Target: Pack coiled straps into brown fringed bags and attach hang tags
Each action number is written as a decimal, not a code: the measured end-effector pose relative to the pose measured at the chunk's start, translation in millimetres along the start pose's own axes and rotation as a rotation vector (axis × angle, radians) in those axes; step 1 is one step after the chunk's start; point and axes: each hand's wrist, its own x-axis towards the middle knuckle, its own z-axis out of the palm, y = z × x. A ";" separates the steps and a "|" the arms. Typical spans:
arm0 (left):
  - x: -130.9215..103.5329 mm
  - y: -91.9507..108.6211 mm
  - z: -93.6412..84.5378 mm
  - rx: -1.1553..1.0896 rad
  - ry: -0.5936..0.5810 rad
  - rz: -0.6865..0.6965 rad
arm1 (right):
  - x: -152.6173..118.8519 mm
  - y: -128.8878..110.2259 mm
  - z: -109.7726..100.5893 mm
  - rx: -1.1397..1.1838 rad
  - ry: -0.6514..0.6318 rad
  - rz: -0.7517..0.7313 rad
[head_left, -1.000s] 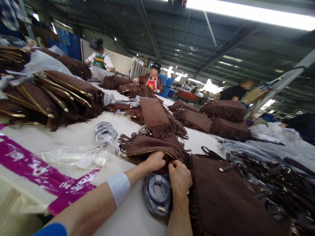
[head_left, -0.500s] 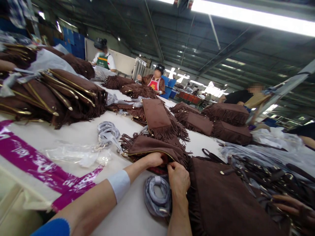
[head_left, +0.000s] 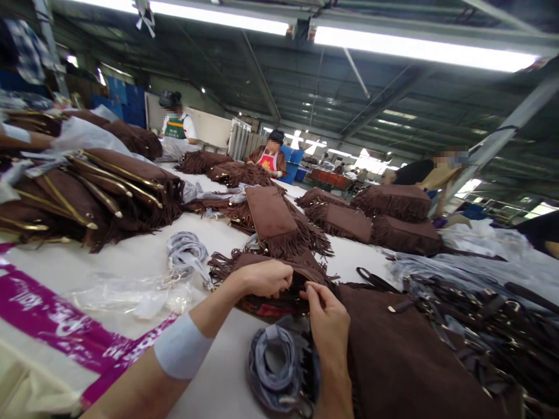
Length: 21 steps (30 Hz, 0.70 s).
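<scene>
A brown fringed bag (head_left: 253, 260) lies on the white table with its zip opening apart, showing a dark inside and a red patterned part. My left hand (head_left: 269, 278) is over the opening, fingers curled and pinched; what they hold is too small to name. At the right end of the opening my right hand (head_left: 325, 308) pinches the bag's edge between thumb and fingers. A wrapped coiled strap (head_left: 276, 364) lies just below the bag. Another large brown bag (head_left: 406, 349) lies beside my right hand.
Stacked brown bags with gold zips (head_left: 100, 192) are at left, more fringed bags (head_left: 271, 215) ahead. Another wrapped strap (head_left: 187, 253) and clear plastic (head_left: 131, 294) lie left. Dark straps (head_left: 484, 326) cover the right side. A person in a red apron (head_left: 268, 157) is across the table.
My left hand has come up out of the bag's opening, its fingers now showing. My right hand has shifted slightly right. A hand at the far right has left the view, and the camera has tilted.
</scene>
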 end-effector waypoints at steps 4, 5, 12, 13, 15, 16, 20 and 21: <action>-4.1 9.8 -3.1 -0.433 0.011 0.104 | -2.4 -8.7 6.8 0.643 0.070 0.132; -1.6 10.5 2.6 -0.531 -0.002 0.125 | -2.4 -8.9 8.7 0.741 0.070 0.152; 24.8 -4.6 40.9 -0.693 -0.149 -0.032 | 8.4 8.1 5.3 0.759 0.188 0.203; 25.8 -7.3 41.7 -0.708 -0.150 -0.042 | 8.9 8.8 1.3 0.773 0.225 0.196; 26.8 -12.0 41.0 -0.747 -0.133 -0.043 | 9.4 7.9 -7.8 0.817 0.269 0.185; 27.3 -14.0 40.2 -0.767 -0.132 -0.041 | 9.7 6.8 -12.0 0.833 0.279 0.186; 29.7 -19.8 38.1 -0.817 -0.143 -0.045 | 9.9 3.6 -22.3 0.755 0.313 0.213; 29.9 -20.8 37.8 -0.819 -0.137 -0.047 | 9.1 3.9 -23.3 0.680 0.312 0.209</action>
